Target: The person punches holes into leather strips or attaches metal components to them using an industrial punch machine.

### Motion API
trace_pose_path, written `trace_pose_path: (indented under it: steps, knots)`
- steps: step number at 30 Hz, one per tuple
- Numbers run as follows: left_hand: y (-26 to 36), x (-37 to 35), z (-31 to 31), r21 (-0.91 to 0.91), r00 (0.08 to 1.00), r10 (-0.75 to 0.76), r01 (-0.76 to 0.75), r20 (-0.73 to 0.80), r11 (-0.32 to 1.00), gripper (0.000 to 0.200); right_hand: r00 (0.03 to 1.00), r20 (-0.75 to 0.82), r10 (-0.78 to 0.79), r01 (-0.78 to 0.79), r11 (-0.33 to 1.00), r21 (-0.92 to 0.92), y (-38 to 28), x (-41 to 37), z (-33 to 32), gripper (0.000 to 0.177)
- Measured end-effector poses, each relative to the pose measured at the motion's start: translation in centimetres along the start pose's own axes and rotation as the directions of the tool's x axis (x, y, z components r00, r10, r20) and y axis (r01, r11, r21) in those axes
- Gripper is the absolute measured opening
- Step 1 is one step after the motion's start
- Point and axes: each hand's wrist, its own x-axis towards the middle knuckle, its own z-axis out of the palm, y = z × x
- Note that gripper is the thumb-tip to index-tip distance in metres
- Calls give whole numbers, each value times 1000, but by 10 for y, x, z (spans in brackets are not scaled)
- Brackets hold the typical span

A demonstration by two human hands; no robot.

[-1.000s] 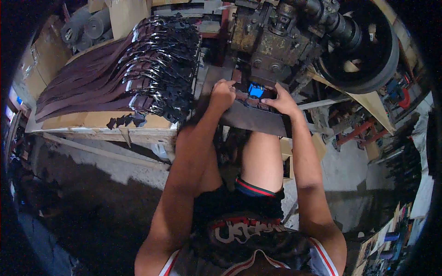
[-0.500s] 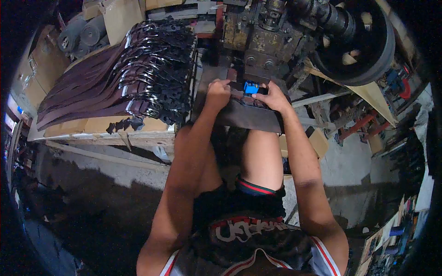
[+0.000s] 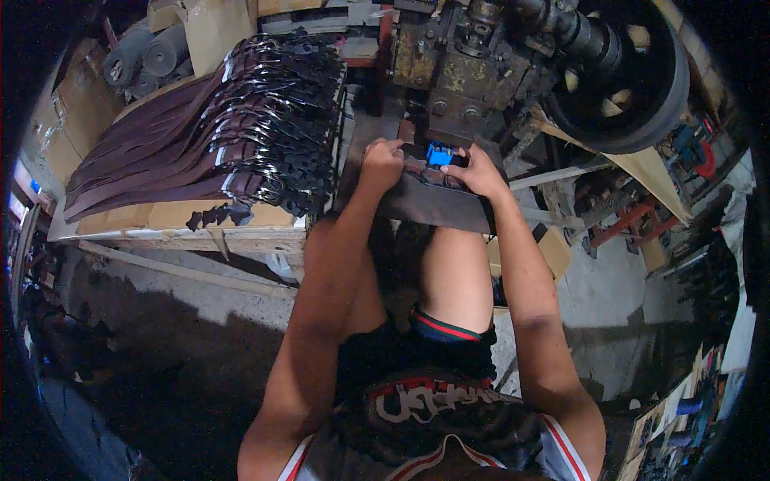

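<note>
Blue part (image 3: 439, 154) (under the press (image 3: 465, 80)) touches your right hand (image 3: 475, 170), grip unclear; left hand (image 3: 382, 160) clamps the dark strap (image 3: 419, 169).

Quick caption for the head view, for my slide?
Left hand and right hand hold a dark piece at a blue part by the press, beside stacked belts.

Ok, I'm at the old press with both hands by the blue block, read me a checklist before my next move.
1. Left hand on the dark metal plate, close under the rusty press head: probably not ok, fingers near the tool.
2. Right hand touching the small blue block: ok.
3. Grip on the dark piece between the hands: cannot tell, fingers hide it.
4. Large black flywheel turning or still: cannot tell.
5. Stacked brown leather belts with metal buckles lying apart from both hands: ok.
</note>
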Motion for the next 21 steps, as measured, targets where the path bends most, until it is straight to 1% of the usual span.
trace_pose_path:
  steps: [2, 5, 8, 9, 11, 12, 14, 15, 17, 18, 21]
  knots:
    - [-8, 2, 6, 12, 1000, 13, -13, -7, 1000, 26, 1000, -2, 8, -8, 999, -51, -1, 0, -1, 66]
    - [-6, 6, -2, 9, 986, -103, 103, 129, 995, 32, 1000, -4, -21, 21, 1000, 13, -34, -9, -7, 77]
    - [3, 13, -10, -58, 975, -169, 179, 147, 982, 30, 1000, 7, -2, 2, 1000, -30, 5, -6, -22, 87]
    - [-1, 17, -7, -47, 971, -193, 202, 142, 978, 30, 1000, 12, 26, -25, 995, -93, -1, -10, -27, 86]
    - [-15, 26, 2, -29, 961, -240, 246, 137, 969, 32, 998, -52, -25, 14, 978, -207, 4, -15, -28, 80]
    - [-15, 26, 1, -27, 967, -218, 223, 130, 974, 33, 995, -82, -52, 29, 964, -265, 0, -17, -28, 76]
    - [-14, 25, -1, -20, 978, -172, 176, 118, 984, 33, 992, -125, -25, -14, 954, -300, -8, -19, -34, 66]
    - [-12, 24, -2, -16, 974, -190, 193, 123, 981, 33, 989, -147, -12, -35, 949, -315, -12, -20, -35, 62]
    - [-7, 23, -5, -3, 966, -224, 226, 131, 974, 33, 988, -153, 24, -81, 924, -374, -1, -17, -42, 54]
    - [-9, 24, -3, -21, 969, -214, 218, 124, 976, 32, 986, -158, 43, -104, 909, -403, 2, -15, -46, 50]
    - [-14, 23, 2, -58, 973, -199, 207, 114, 977, 31, 980, -133, 146, -182, 927, -326, 13, -9, -55, 40]
